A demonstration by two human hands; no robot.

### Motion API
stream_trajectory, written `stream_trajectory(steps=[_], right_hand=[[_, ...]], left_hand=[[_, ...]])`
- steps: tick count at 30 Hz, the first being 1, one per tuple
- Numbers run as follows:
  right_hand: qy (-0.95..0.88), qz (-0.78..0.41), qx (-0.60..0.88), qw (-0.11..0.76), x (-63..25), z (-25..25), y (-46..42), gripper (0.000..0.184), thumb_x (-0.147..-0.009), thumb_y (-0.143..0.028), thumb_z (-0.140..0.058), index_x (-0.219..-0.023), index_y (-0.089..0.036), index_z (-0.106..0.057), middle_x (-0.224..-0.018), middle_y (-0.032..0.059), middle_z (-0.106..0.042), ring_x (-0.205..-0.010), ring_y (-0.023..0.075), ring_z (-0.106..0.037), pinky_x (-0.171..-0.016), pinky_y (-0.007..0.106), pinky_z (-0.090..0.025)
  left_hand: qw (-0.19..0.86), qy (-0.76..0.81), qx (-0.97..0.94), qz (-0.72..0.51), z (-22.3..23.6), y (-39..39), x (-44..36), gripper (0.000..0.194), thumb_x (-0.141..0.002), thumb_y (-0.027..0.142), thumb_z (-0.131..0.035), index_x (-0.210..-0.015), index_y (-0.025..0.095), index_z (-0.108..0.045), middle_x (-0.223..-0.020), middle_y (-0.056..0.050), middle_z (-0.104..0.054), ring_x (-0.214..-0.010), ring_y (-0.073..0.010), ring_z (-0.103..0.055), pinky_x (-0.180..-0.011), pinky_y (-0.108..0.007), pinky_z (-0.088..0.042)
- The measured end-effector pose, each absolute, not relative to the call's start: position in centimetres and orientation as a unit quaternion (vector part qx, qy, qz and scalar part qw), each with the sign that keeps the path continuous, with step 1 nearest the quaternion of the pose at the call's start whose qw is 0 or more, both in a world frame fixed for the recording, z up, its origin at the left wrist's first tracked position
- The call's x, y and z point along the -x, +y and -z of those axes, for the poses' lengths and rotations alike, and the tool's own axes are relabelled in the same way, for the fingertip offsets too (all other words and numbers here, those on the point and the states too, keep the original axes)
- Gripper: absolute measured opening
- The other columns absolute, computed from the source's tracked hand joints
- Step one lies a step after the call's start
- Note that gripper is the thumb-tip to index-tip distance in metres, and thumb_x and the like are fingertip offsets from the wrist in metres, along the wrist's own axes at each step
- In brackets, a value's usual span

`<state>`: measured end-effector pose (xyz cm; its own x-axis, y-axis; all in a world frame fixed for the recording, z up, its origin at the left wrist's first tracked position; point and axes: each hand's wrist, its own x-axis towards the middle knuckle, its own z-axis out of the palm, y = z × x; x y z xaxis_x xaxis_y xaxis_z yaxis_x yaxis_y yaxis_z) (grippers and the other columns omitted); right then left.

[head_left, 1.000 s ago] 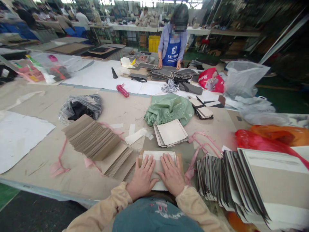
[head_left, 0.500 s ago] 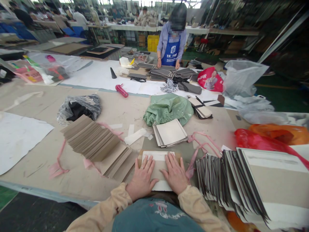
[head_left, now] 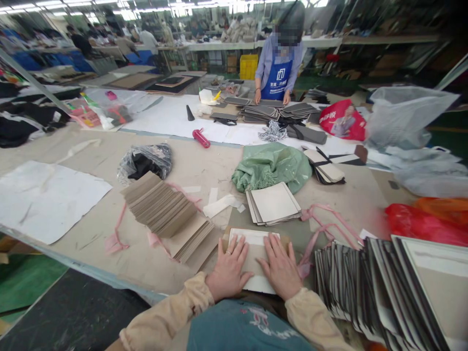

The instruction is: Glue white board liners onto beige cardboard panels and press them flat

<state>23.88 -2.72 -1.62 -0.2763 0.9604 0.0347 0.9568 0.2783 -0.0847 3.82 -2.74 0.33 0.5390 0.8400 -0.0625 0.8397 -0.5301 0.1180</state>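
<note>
My left hand [head_left: 228,269] and my right hand [head_left: 281,267] lie flat, fingers spread, side by side on a white-edged grey board [head_left: 253,243] at the near edge of the table. Neither hand grips anything; both press down on the board. A ring shows on the left hand. Just beyond the board lies a small stack of finished white boards [head_left: 274,204]. To the left a fanned pile of brown cardboard sheets [head_left: 166,214] leans across the table. To the right stands a long fanned row of dark-edged covers [head_left: 380,282].
A green plastic bag [head_left: 272,168], a clear bag with dark contents [head_left: 146,162], a pink bottle [head_left: 201,138], pink straps [head_left: 321,219] and red and orange bags [head_left: 424,219] lie around. A person in a blue apron [head_left: 280,73] works at the far side.
Both hands stay pressed on the board, fingers shifting slightly. The camera has turned left, so everything sits further right in view.
</note>
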Motion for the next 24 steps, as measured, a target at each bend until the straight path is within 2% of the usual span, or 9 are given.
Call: stream_trajectory(steps=[8,24], right_hand=[[-0.795,-0.022,0.605,0.025,-23.72,1.48,-2.57,0.06,-0.092,-0.047,-0.036,-0.14,-0.012,-0.031,-0.149,0.0106,-0.024,-0.136,0.0263,-0.022,-0.108,0.056,-0.016],[-0.785,-0.041,0.616,0.046,-23.46,1.42,-2.53,0.059,-0.092,-0.046,-0.036,-0.14,-0.013,-0.03,-0.147,0.0124,-0.028,-0.136,0.0278,-0.023,-0.107,0.06,-0.015]], left_hand=[[0.084,0.484,-0.871,-0.007,-0.31,-2.78,-3.88,0.074,-0.086,0.062,-0.029,-0.144,0.016,-0.026,-0.153,-0.012,-0.016,-0.139,-0.0353,-0.007,-0.105,-0.066,-0.005],[0.072,0.493,-0.867,0.0,-0.37,-2.79,-4.06,0.073,-0.085,0.06,-0.033,-0.143,0.016,-0.027,-0.153,-0.012,-0.014,-0.139,-0.0349,-0.007,-0.105,-0.062,-0.012]])
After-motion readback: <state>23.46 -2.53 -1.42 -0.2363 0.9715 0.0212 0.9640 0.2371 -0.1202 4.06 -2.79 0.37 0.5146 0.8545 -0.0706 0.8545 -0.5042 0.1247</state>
